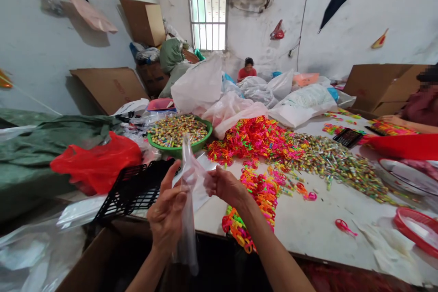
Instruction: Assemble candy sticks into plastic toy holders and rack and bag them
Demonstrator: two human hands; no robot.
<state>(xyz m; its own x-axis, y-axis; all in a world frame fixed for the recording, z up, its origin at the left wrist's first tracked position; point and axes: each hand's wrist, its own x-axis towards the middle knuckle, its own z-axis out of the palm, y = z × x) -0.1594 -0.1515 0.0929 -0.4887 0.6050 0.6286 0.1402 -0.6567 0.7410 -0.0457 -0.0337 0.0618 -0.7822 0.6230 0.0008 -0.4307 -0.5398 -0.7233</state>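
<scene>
My left hand [167, 212] and my right hand [224, 186] both pinch the top of a clear plastic bag [188, 219], which hangs down between them over the table's front edge. A black plastic grid tray [133, 189] stands tilted just left of my left hand. Beyond my right hand lies a heap of neon plastic chain links [260, 194]. A larger heap of the same links [253, 140] sits farther back, beside scattered wrapped sweets [337, 168]. A green basin [201, 139] full of sweets stands ahead of my hands.
The white table [308, 228] runs right, holding a red basin [415, 230] and a small black comb-like tray [348, 137]. A seated co-worker [419, 112] handles links at right; another person [247, 70] sits far back. White sacks, cardboard sheets and a green tarp surround the table.
</scene>
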